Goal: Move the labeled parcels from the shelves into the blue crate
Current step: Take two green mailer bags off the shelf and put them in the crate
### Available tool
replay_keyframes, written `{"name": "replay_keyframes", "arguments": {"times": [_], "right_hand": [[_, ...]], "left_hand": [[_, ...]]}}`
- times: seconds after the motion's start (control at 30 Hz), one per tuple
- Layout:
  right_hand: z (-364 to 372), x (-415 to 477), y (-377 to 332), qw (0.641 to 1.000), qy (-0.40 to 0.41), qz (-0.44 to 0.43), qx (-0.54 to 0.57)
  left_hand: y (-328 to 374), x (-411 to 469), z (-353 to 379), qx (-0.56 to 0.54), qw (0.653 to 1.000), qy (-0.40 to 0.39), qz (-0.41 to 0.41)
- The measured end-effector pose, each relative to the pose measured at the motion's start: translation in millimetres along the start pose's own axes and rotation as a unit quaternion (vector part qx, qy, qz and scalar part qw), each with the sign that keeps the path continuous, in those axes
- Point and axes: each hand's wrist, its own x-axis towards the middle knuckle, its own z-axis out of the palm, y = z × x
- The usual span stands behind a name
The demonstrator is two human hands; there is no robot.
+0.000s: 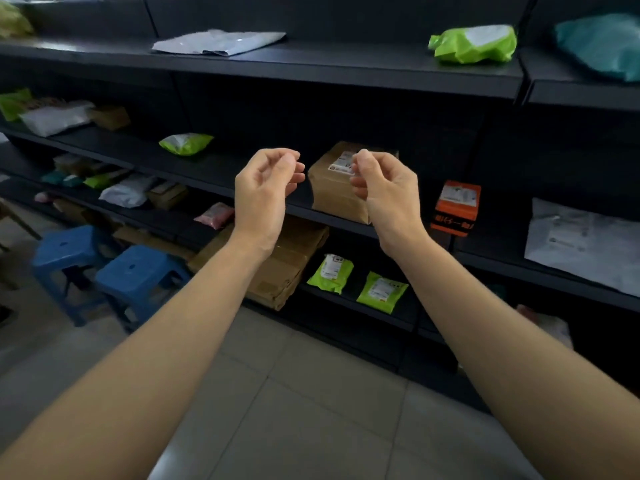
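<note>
A brown cardboard parcel [334, 188] with a white label stands on the middle shelf [214, 174] straight ahead. My left hand [265, 192] hovers just left of it, fingers loosely curled, holding nothing. My right hand [384, 190] is raised in front of the parcel's right side, fingers curled and empty, covering part of its label. An orange labeled box [456, 207] stands to the right on the same shelf. Two green labeled pouches [330, 273] [381, 292] lie on the shelf below. No blue crate is in view.
Dark shelving runs across the view with many parcels: a green bag [474, 43] and a grey mailer [220, 41] on top, a white mailer [581, 244] at right, flat cardboard [277, 265] low down. Two blue stools [104, 265] stand on the tiled floor at left.
</note>
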Motion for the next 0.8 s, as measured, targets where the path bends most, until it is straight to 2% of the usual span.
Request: {"name": "replay_keyframes", "arguments": {"times": [0.33,0.57,0.8], "right_hand": [[11,58,118,0.984,-0.094,0.116,-0.097],[5,79,200,0.947,-0.147,0.229,-0.17],[-8,92,280,0.913,-0.148,0.308,-0.223]], "left_hand": [[-133,51,30,0.039,0.993,-0.031,-0.111],[-224,74,39,0.08,0.977,-0.05,-0.191],[-304,79,56,0.122,0.95,-0.083,-0.275]]}}
